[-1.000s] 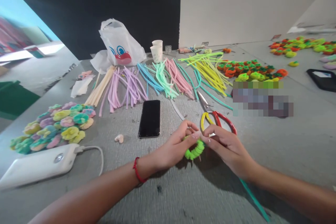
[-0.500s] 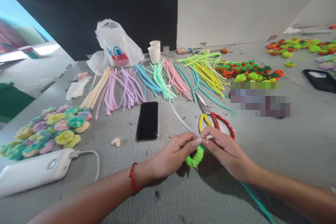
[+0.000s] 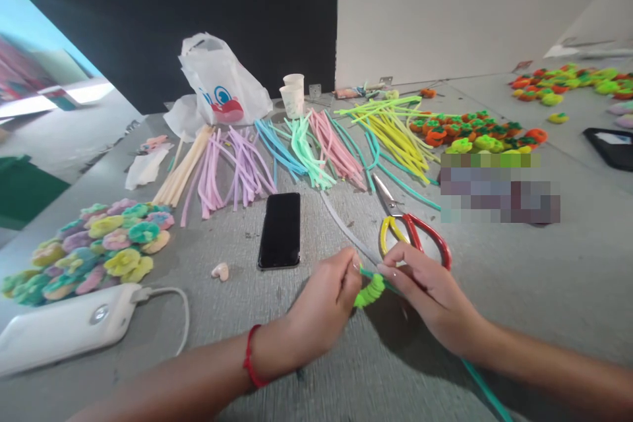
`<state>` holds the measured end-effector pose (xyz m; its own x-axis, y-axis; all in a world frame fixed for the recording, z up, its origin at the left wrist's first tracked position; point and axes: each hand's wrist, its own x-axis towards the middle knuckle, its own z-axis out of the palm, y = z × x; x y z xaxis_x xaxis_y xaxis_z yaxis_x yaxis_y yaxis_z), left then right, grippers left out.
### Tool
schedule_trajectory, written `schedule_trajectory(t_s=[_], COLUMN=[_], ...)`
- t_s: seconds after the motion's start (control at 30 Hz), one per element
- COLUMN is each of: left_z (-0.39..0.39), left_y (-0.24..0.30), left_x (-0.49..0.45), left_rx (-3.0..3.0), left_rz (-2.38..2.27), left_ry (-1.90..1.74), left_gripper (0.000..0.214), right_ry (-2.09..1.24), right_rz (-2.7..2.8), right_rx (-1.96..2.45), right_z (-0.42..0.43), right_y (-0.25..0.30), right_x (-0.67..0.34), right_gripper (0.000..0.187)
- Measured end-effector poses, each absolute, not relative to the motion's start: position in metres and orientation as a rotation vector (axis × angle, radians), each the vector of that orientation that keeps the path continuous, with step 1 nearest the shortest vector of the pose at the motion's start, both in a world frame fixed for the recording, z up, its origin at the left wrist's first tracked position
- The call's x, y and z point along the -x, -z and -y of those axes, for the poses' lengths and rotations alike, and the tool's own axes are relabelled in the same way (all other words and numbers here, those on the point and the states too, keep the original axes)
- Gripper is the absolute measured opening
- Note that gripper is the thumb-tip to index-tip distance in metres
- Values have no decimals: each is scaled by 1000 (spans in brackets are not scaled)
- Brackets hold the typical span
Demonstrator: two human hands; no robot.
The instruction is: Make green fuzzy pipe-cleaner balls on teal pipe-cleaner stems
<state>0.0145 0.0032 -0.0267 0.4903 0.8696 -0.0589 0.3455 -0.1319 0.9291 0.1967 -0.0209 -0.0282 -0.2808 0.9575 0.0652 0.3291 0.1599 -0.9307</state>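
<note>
A bright green coiled pipe cleaner (image 3: 370, 291) hangs between my two hands, partly covered by fingers. My left hand (image 3: 321, 300) is closed at its left end, with a short bit of teal stem showing by the fingertips. My right hand (image 3: 432, 293) pinches a teal pipe cleaner (image 3: 484, 388) at the coil's right side. The teal strand's long tail comes out under my right wrist towards the lower right. Scissors (image 3: 415, 234) with one yellow and one red handle lie just beyond my right fingers. A pale grey strip (image 3: 346, 227) runs towards my right fingertips.
A black phone (image 3: 279, 231) lies left of centre, near a white power bank (image 3: 74, 323) with its cable. Finished fuzzy pieces (image 3: 103, 244) are heaped at left, orange and green ones (image 3: 475, 132) at right. Pipe-cleaner bundles (image 3: 247, 165), paper cups (image 3: 293, 95) and a plastic bag (image 3: 222, 82) stand behind.
My fingertips, together before, have drawn apart, and a teal bit now shows between them. My left hand has turned and covers more of the green coil. The view has shifted slightly.
</note>
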Motion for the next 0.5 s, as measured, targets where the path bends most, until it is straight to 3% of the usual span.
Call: schedule_trajectory(t_s=[0.5], left_z=[2], left_y=[15], left_x=[-22], left_rx=[-1638], left_rz=[-923], left_ry=[-507], left_gripper=[32], right_ry=[-1085], right_rz=[1961], right_rx=[1209], right_z=[21], right_y=[28], right_x=[-194], right_gripper=[20])
